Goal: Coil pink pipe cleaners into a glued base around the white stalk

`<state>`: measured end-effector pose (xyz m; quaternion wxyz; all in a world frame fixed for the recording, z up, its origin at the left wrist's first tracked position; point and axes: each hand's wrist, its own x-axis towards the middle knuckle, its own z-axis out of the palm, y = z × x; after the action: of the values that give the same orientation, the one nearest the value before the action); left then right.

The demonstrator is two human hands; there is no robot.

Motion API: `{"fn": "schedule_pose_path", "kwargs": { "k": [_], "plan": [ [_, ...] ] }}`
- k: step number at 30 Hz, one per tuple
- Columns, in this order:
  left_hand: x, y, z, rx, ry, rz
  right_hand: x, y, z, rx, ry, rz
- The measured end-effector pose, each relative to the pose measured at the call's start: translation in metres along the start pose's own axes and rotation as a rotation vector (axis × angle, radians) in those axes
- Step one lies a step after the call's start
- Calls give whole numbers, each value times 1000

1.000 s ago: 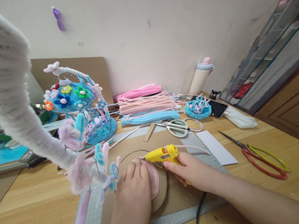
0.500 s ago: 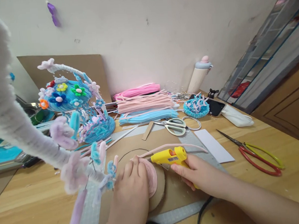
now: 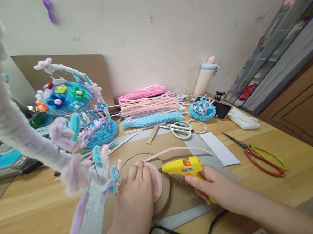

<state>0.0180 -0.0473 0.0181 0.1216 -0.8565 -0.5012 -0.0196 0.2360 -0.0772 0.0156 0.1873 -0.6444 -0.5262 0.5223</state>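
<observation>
I am resting my left hand [image 3: 135, 189] over the pink coil [image 3: 157, 185], whether pinching I cannot tell, and clasping the glue gun [image 3: 182, 166] in my right hand [image 3: 209, 184], the coil covering only the middle of the cardboard disc [image 3: 166, 192], the strip [image 3: 174, 149] beyond seemingly remaining uncoiled.

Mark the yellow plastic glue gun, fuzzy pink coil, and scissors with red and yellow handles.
Yellow plastic glue gun [image 3: 183, 166]: head view, on its body.
Fuzzy pink coil [image 3: 157, 184]: head view, on its uncovered part.
Scissors with red and yellow handles [image 3: 246, 148]: head view, at the pivot.
</observation>
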Motion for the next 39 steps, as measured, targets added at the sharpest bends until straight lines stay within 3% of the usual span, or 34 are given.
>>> {"fn": "schedule_pose_path", "kwargs": {
  "k": [7, 13, 22, 25, 28, 34, 36, 39],
  "plan": [
    [0, 0, 1, 22, 6, 6, -11, 1, -1, -23, 39, 37],
    [1, 1, -1, 7, -41, -14, -14, 16, 2, 10, 2, 28],
    [3, 3, -6, -31, -90, -38, -32, -16, -8, -75, -33, -228],
    [1, 4, -5, -54, -87, -55, -31, -10, -9, 31, -87, -130],
    [-2, 4, -2, -67, -51, -82, -27, 6, -11, 304, -123, -32],
    [-5, 3, 2, -94, 9, -68, -32, 37, -20, 782, -48, 52],
    [-6, 2, 2, -89, 17, -68, -32, 44, -26, 742, -38, 74],
    [-6, 1, 3, -72, 28, -60, -28, 50, -37, 478, 11, 89]
  ]
}}
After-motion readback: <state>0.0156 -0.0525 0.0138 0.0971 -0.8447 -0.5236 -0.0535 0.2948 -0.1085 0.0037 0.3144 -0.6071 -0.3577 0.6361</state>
